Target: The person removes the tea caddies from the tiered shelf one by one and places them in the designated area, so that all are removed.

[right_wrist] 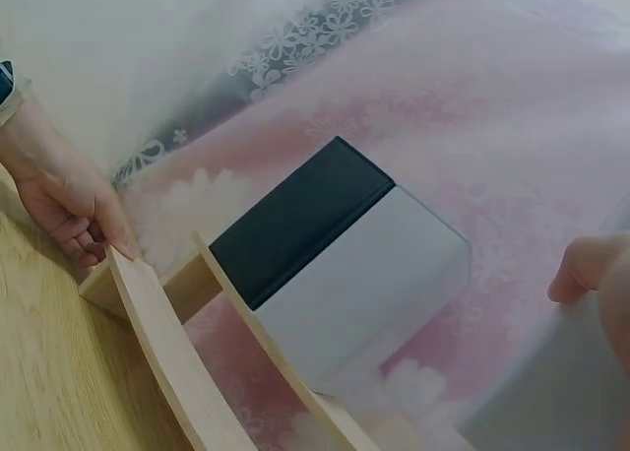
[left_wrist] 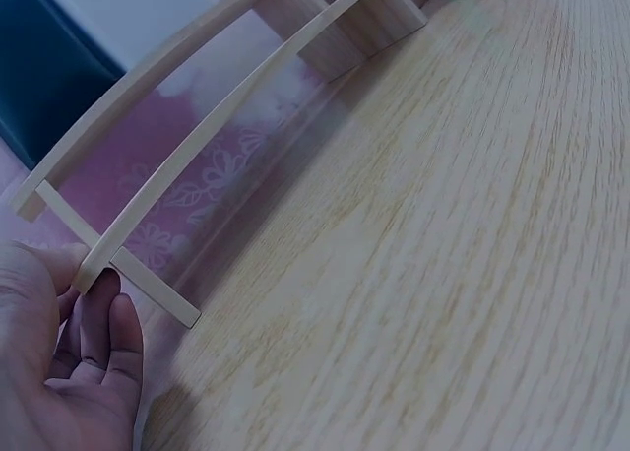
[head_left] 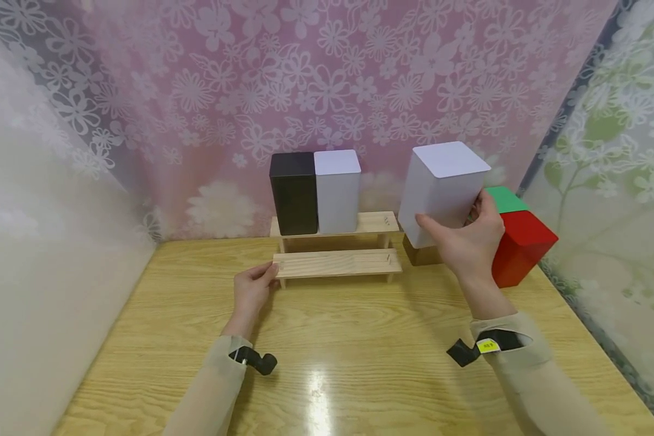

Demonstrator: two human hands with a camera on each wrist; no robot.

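My right hand (head_left: pixel 471 242) grips a white box (head_left: pixel 447 194), thumb on its front face and fingers round its right side, raised just right of a two-tier wooden rack (head_left: pixel 335 264). In the right wrist view part of this white box (right_wrist: pixel 551 392) shows below the thumb. My left hand (head_left: pixel 252 290) pinches the left end of the rack's lower shelf; the left wrist view shows thumb above and fingers (left_wrist: pixel 123 333) below the slat. On the upper shelf a black box (head_left: pixel 294 194) and another white box (head_left: pixel 338 191) stand upright side by side, touching.
Right of the rack, a red box (head_left: pixel 523 245) stands on the wooden table (head_left: pixel 327 339), with a green box (head_left: pixel 504 199) behind it. A brown block (head_left: pixel 424 254) sits partly hidden under the raised white box. A flowered pink curtain (head_left: pixel 305 79) hangs close behind the rack.
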